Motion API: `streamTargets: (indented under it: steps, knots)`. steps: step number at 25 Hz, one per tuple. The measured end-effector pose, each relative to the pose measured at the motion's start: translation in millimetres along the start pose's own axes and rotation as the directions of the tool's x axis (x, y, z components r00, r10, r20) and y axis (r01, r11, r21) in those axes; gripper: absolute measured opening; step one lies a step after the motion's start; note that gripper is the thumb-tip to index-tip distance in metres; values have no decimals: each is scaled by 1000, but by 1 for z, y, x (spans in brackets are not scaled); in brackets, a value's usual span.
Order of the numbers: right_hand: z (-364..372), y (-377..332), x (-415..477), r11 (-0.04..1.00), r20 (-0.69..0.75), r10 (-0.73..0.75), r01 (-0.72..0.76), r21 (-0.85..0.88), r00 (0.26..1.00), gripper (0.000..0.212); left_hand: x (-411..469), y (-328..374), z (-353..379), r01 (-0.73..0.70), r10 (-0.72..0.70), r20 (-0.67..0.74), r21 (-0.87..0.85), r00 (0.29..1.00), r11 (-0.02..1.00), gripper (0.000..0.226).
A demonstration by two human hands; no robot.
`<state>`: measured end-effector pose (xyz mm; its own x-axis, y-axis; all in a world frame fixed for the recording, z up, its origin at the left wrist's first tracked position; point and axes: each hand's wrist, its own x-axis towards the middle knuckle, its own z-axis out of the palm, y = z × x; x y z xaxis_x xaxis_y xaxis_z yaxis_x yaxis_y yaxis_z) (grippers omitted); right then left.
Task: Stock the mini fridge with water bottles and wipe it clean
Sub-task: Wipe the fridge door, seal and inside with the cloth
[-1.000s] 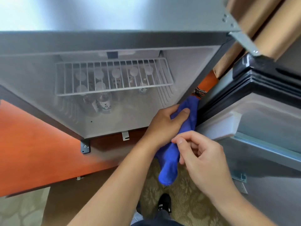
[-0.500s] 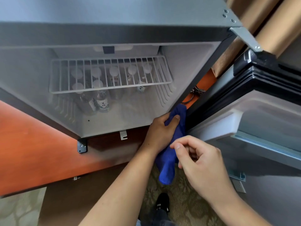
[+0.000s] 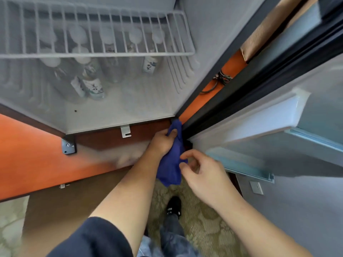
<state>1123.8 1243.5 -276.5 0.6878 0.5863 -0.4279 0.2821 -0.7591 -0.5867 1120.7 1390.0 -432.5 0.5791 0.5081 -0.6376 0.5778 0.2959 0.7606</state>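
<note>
Currently: my left hand (image 3: pixel 163 143) grips blue cloth (image 3: pixel 171 164), bunched so tip reaches lower hinge-side corner of mini fridge (image 3: pixel 130 119). My right hand (image 3: pixel 202 175) beside cloth tail, fingers loosely curled, holding nothing. Water bottles (image 3: pixel 92 84) stand inside under wire shelf (image 3: pixel 96 52). Door (image 3: pixel 269 115) open for access.

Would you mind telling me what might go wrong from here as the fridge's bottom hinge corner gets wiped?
1. The left hand presses the blue microfibre cloth into the gap where the open white fridge door meets the cabinet; if the door swings, fingers or cloth may get pinched.
2. A dark cable lies in that gap above the cloth; wiping upward might snag it.
3. The cloth's loose tail hangs down and could catch on the hinge.
</note>
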Motion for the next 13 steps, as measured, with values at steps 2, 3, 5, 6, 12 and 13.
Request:
streamTargets:
  steps: [2, 3, 5, 6, 12, 13]
  knots:
    - [5, 19, 2, 994, 43, 104, -102, -49, 994, 17, 4, 2, 3, 24, -25, -23, -33, 999, 999, 29]
    - [7, 28, 2, 984, 71, 173, -169, -65, 982, 23, 2, 2, 5, 35, -37, -37, -49, 999, 998, 28]
    - [8, 41, -1, 951, 137, 304, -308, 7, 943, 29, -9, 0, 11, 56, -63, -74, -86, 995, 995, 28]
    - [8, 46, -4, 927, 169, 350, -367, 81, 921, 32, -16, -3, 17, 72, -83, -83, -122, 993, 990, 29]
    - [5, 56, -17, 808, 281, 420, -496, 317, 863, 67, -44, -10, 35, 199, -200, 26, -284, 980, 938, 41]
    - [3, 58, -19, 806, 283, 413, -492, 330, 866, 62, -47, -14, 40, 246, -237, 68, -326, 969, 913, 42]
